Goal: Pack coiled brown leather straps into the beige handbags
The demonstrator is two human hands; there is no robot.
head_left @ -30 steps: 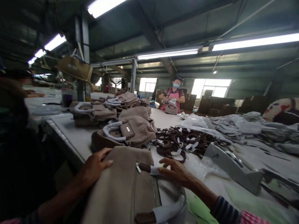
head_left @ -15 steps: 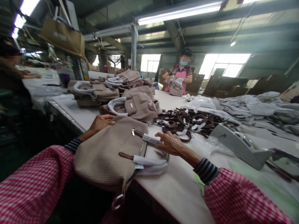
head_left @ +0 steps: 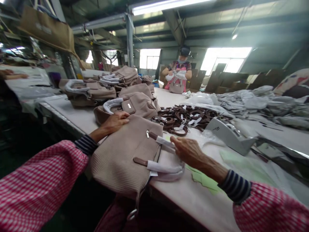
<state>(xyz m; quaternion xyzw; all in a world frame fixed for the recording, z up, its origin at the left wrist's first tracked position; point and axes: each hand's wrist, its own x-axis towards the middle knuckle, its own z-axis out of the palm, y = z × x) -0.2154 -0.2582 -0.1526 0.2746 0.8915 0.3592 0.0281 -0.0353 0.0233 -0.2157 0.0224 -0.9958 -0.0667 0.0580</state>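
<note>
A taupe handbag (head_left: 125, 145) with a ribbed panel lies on its side across the table's near edge. Its brown-ended handles are wrapped in white film, and a metal ring hangs from the zip end below the edge. My left hand (head_left: 115, 121) grips the bag's upper left edge, fingers together on the fabric. Closed around the upper wrapped handle (head_left: 166, 143), my right hand (head_left: 189, 149) keeps it out to the right. The lower wrapped handle (head_left: 160, 167) rests over the tabletop, untouched.
Behind the bag, several similar handbags (head_left: 138, 104) are piled. Coiled brown straps (head_left: 181, 117) lie to their right, beside a grey tape dispenser (head_left: 229, 135). Green paper (head_left: 205, 180) and clear plastic lie near my right arm. A co-worker (head_left: 180, 71) handles another bag across the table.
My view has turned slightly right and down. My right hand's fingers have closed around the upper handle, where they were more spread before. My left hand stays at the bag's edge.
</note>
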